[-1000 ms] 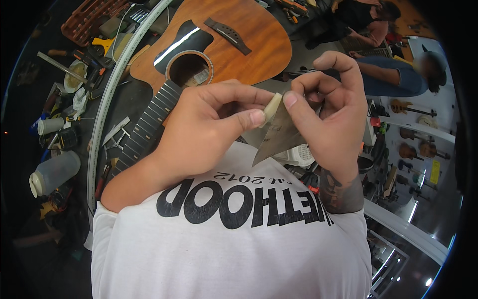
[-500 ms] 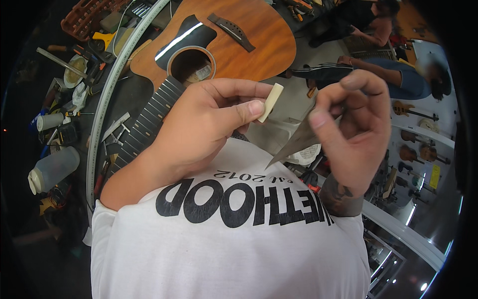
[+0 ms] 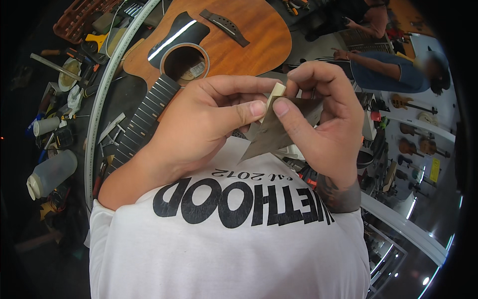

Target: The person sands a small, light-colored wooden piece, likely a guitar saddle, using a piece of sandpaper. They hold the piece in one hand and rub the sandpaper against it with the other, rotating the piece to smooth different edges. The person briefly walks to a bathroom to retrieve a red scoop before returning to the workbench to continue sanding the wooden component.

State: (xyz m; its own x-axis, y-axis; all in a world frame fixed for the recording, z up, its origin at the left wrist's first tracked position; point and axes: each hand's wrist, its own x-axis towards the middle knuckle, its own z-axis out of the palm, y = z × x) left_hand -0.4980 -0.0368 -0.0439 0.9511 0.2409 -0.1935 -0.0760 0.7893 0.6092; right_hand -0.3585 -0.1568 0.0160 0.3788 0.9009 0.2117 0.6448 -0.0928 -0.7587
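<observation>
That's a plain white T-shirt (image 3: 224, 259) on them, with chunky black lettering (image 3: 239, 205) across the chest. A dark tattoo (image 3: 339, 193) marks the right forearm (image 3: 348, 180).

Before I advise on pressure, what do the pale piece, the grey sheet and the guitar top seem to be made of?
Pale piece: bone or plastic perhaps; its even cream colour and smooth faces leave it open. Grey sheet: probably abrasive paper, being thin and dull. Guitar top: wood with a slight sheen, by its brown grain streaks.

Glare streaks the black pickguard (image 3: 178, 38) on the guitar (image 3: 234, 55); well below and right of the guitar, small lights (image 3: 425, 281) shine white. Left of the guitar, dimness deepens and a pale strip (image 3: 97, 99) bows.
</observation>
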